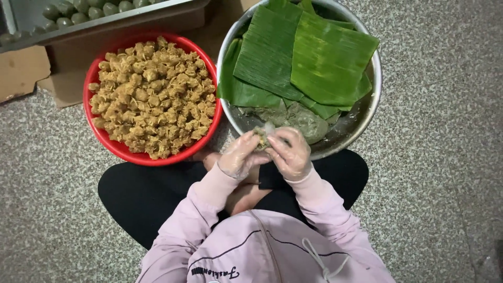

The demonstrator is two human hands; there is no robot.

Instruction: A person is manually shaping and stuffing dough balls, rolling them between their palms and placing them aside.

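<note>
Head view, looking straight down over a pink jacket (262, 246) and dark trousers (152, 196) of a person sitting on the speckled floor (435, 173); both hands meet just above the lap, each in a thin clear glove. Left hand (240, 156) cups from the side, right hand (291, 154) curls over from the other side, and the fingers (283, 142) of both are closed narrowly around a small dumpling (262, 137), greenish dough with a brown filling showing at its top; it sits between the two hands, over the near rim of the metal basin (367, 105).

As a judgement, the wrap goes best if the dough is turned a little at a time while the fingertips pinch the edge inward, with light, even pressure so the skin does not tear and the filling stays centred.

Just beyond, inside the basin, lies a lump of green dough (306, 120), and behind it a stack of banana leaf pieces (304, 52); to the left, touching the basin, stands a red bowl (112, 144) heaped with brown filling balls (154, 94); farthest off, a tray of green balls (78, 15) rests on cardboard (21, 71).
</note>
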